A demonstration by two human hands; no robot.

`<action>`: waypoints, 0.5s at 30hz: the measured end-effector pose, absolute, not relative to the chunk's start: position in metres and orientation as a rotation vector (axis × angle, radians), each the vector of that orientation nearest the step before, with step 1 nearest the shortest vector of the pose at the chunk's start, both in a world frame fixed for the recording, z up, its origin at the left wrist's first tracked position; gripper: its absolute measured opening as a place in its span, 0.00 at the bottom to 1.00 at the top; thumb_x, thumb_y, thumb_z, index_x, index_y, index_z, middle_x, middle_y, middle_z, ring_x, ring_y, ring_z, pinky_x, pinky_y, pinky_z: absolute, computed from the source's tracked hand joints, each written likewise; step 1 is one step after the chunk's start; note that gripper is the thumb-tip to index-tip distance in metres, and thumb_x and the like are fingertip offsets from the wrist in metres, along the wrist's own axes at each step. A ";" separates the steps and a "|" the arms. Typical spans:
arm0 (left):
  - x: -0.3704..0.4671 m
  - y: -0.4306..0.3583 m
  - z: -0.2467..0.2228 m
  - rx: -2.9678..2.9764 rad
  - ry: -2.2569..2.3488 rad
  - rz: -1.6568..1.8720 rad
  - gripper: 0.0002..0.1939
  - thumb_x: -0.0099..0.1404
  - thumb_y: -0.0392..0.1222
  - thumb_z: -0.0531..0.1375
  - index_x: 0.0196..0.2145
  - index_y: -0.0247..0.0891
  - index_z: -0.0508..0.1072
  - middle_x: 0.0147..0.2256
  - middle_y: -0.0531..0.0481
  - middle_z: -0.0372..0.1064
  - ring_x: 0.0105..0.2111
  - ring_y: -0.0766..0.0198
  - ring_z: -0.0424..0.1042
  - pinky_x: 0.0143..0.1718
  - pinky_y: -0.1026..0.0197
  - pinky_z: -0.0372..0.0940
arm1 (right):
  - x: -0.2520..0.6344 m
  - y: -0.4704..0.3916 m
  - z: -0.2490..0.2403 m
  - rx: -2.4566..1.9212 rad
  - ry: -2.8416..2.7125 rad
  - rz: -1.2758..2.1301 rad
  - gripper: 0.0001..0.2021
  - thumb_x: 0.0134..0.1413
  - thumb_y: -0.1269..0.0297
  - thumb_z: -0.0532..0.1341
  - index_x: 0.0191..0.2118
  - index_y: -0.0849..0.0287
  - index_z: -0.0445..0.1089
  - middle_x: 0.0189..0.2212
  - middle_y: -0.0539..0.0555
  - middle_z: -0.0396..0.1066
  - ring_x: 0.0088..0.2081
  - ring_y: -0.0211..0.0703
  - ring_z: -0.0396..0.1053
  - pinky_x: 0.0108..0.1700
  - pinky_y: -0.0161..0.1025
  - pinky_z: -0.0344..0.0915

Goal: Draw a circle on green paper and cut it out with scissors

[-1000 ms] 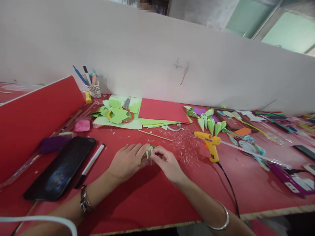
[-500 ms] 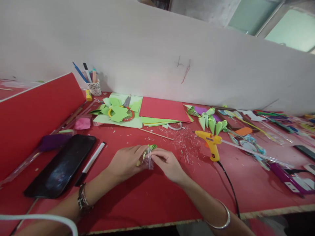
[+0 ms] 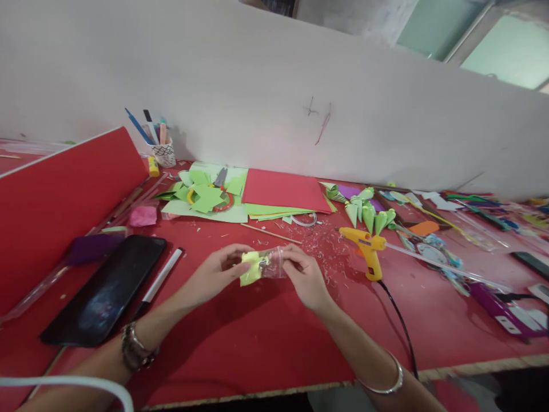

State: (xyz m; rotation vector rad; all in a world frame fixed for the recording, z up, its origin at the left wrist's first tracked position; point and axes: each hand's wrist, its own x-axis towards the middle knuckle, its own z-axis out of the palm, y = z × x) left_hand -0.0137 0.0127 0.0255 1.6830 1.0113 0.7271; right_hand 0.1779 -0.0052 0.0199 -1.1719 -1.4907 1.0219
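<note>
A small clear zip bag (image 3: 271,264) with yellow material (image 3: 252,269) in its left part is held over the red table. My left hand (image 3: 221,269) pinches the yellow end between thumb and fingers. The zip end, on the right, is gripped by the closed fingers of my right hand (image 3: 303,277). A thin wooden stick (image 3: 271,233) lies just behind the bag. To the right of my hands rests a yellow glue gun (image 3: 368,249), with several green paper cones (image 3: 369,214) behind it.
A black phone (image 3: 107,289) and a white marker (image 3: 163,276) lie at left. Scissors (image 3: 221,177) sit among green paper pieces (image 3: 208,197), beside red sheets (image 3: 283,191). At right are a purple power strip (image 3: 506,315) and the glue gun's black cord (image 3: 401,317).
The bag has turned from hanging down to lying sideways, and its yellow contents now show. My hands have moved apart slightly. Green material seen between my fingers earlier no longer shows.
</note>
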 end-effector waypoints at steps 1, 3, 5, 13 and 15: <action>-0.015 0.014 0.025 1.659 1.015 0.717 0.13 0.61 0.47 0.52 0.38 0.36 0.68 0.36 0.48 0.70 0.35 0.62 0.70 0.37 0.60 0.65 | 0.178 -0.005 0.020 -1.166 -1.487 1.037 0.12 0.49 0.72 0.52 0.31 0.55 0.73 0.29 0.51 0.63 0.34 0.39 0.63 0.37 0.36 0.60; -0.015 0.016 0.024 1.672 1.041 0.705 0.13 0.61 0.47 0.51 0.34 0.36 0.69 0.33 0.49 0.70 0.33 0.63 0.69 0.36 0.61 0.64 | 0.177 -0.005 0.021 -1.161 -1.509 1.080 0.13 0.50 0.72 0.52 0.32 0.55 0.74 0.29 0.51 0.62 0.34 0.38 0.62 0.38 0.36 0.60; -0.015 0.016 0.023 1.689 1.075 0.746 0.13 0.61 0.48 0.52 0.33 0.36 0.69 0.31 0.50 0.70 0.31 0.64 0.68 0.34 0.62 0.63 | 0.177 -0.006 0.022 -1.159 -1.552 1.117 0.13 0.51 0.72 0.52 0.34 0.55 0.74 0.29 0.51 0.61 0.34 0.38 0.62 0.38 0.36 0.60; -0.014 0.009 0.026 1.756 1.134 0.848 0.12 0.58 0.48 0.56 0.26 0.35 0.69 0.22 0.55 0.65 0.23 0.69 0.62 0.24 0.68 0.57 | 0.173 -0.009 0.017 -1.030 -1.524 1.285 0.07 0.48 0.63 0.61 0.35 0.53 0.74 0.33 0.52 0.66 0.37 0.40 0.67 0.39 0.38 0.64; -0.015 0.007 0.026 1.797 1.167 0.907 0.14 0.58 0.48 0.55 0.23 0.35 0.68 0.19 0.56 0.61 0.21 0.70 0.59 0.22 0.68 0.55 | 0.170 -0.011 0.017 -1.031 -1.471 1.280 0.06 0.48 0.64 0.61 0.32 0.54 0.75 0.30 0.52 0.67 0.33 0.40 0.68 0.36 0.38 0.65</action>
